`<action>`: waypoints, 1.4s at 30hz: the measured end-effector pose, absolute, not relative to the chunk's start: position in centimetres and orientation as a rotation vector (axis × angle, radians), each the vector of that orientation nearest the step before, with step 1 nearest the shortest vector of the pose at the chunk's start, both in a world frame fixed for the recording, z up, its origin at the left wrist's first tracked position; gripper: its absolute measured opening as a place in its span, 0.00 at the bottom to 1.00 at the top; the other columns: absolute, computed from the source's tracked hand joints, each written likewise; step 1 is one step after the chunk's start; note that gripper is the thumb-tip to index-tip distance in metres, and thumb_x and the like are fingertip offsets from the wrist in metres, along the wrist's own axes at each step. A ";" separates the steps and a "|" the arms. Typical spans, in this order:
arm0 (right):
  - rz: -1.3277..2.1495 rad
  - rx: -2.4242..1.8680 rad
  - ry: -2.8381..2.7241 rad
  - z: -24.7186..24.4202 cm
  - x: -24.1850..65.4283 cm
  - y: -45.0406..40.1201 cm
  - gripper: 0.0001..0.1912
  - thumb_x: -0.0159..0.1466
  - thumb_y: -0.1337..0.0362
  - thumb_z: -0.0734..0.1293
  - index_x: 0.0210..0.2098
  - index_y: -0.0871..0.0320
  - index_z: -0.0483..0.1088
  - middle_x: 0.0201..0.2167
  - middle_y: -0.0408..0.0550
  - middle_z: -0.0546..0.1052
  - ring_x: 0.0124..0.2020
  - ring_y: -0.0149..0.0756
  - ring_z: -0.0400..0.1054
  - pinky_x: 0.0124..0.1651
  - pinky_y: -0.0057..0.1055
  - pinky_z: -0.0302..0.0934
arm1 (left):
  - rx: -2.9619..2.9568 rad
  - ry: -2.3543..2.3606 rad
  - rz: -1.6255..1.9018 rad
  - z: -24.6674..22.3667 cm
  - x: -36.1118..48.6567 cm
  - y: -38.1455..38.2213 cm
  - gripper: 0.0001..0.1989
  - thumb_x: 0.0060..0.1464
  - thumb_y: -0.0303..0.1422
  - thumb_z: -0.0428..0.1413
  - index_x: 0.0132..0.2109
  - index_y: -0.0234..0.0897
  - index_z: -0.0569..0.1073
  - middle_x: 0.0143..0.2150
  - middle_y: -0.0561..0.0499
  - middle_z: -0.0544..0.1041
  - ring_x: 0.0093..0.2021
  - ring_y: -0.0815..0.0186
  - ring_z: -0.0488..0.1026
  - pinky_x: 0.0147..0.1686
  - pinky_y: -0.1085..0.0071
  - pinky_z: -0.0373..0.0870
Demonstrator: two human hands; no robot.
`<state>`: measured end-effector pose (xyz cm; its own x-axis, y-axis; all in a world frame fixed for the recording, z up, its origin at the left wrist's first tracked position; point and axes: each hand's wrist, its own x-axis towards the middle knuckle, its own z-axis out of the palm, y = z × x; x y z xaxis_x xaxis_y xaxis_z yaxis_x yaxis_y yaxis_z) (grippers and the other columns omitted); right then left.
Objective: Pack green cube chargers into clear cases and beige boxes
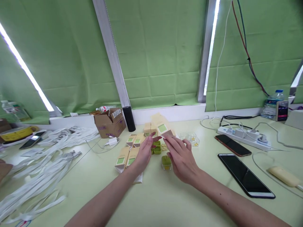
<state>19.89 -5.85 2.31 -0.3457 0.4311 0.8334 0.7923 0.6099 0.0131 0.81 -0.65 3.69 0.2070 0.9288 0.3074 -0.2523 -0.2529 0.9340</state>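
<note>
A kraft-paper box with a green label or window (162, 127) is tilted up at the middle of the table. The fingers of my right hand (182, 159) close on its lower edge. My left hand (145, 154) is at the box's lower left, fingers apart; whether they touch the box I cannot tell. A small clear jar with a green lid (166, 160) stands beside my right thumb. Between the hands, several green square pieces (157, 149) and small gold pieces (164, 147) are partly hidden. More kraft boxes (121, 159) stand to the left of my left hand.
Clear containers (195, 142) lie behind my right hand. Phones (245, 175) and a power strip (246, 137) with cables are at right. White straps (44, 176) cover the left side. A cardboard carton (110, 124) and a black cylinder (129, 119) stand at the back.
</note>
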 end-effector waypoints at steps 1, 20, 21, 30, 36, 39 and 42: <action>-0.535 -0.935 -2.006 2.0 19.7 -6.2 0.36 0.71 0.75 0.58 0.76 0.58 0.48 0.69 0.58 0.69 0.65 0.50 0.63 0.61 0.49 0.51 | 1.302 0.659 1.301 4.1 1.0 -0.7 0.29 0.62 0.55 0.58 0.61 0.42 0.74 0.58 0.43 0.81 0.62 0.54 0.73 0.58 0.58 0.69; -0.365 -0.879 -1.721 1.5 22.4 -4.3 0.33 0.68 0.65 0.66 0.71 0.54 0.54 0.53 0.60 0.70 0.53 0.55 0.66 0.51 0.51 0.62 | 2.304 0.793 1.627 2.5 0.0 -0.7 0.24 0.63 0.30 0.59 0.64 0.42 0.67 0.58 0.41 0.76 0.59 0.53 0.71 0.57 0.55 0.69; -0.368 -0.860 -1.742 1.6 22.5 -4.2 0.34 0.68 0.65 0.65 0.71 0.54 0.53 0.53 0.59 0.70 0.53 0.54 0.66 0.51 0.51 0.62 | 2.491 0.760 1.654 2.5 -0.2 -0.9 0.25 0.62 0.26 0.58 0.65 0.43 0.66 0.60 0.41 0.76 0.60 0.53 0.69 0.57 0.54 0.68; -0.552 -0.635 -1.810 1.3 23.1 -4.1 0.33 0.66 0.73 0.64 0.68 0.49 0.59 0.48 0.54 0.71 0.49 0.48 0.69 0.49 0.46 0.60 | 3.125 0.627 1.798 1.9 -1.1 -1.5 0.25 0.62 0.22 0.57 0.61 0.52 0.69 0.69 0.46 0.72 0.61 0.53 0.64 0.56 0.54 0.65; -0.640 -0.560 -1.758 1.3 23.0 -4.4 0.33 0.66 0.76 0.65 0.65 0.43 0.64 0.43 0.49 0.72 0.46 0.44 0.69 0.47 0.43 0.59 | 2.994 0.661 1.831 0.5 -1.7 -1.0 0.28 0.58 0.25 0.62 0.59 0.60 0.69 0.72 0.50 0.66 0.62 0.52 0.65 0.59 0.49 0.65; -0.663 -0.545 -1.767 1.1 23.0 -4.5 0.32 0.66 0.76 0.65 0.64 0.41 0.65 0.43 0.48 0.72 0.46 0.43 0.69 0.48 0.44 0.59 | 2.978 0.643 1.867 0.5 -1.6 -1.1 0.30 0.56 0.24 0.64 0.59 0.60 0.69 0.73 0.50 0.65 0.62 0.52 0.65 0.59 0.48 0.64; -0.692 -0.532 -1.774 1.0 22.9 -4.5 0.33 0.65 0.77 0.66 0.65 0.43 0.65 0.42 0.48 0.72 0.46 0.43 0.69 0.48 0.43 0.60 | 2.929 0.571 1.949 0.7 -1.4 -1.3 0.26 0.56 0.25 0.65 0.56 0.57 0.71 0.73 0.51 0.65 0.62 0.52 0.65 0.60 0.49 0.64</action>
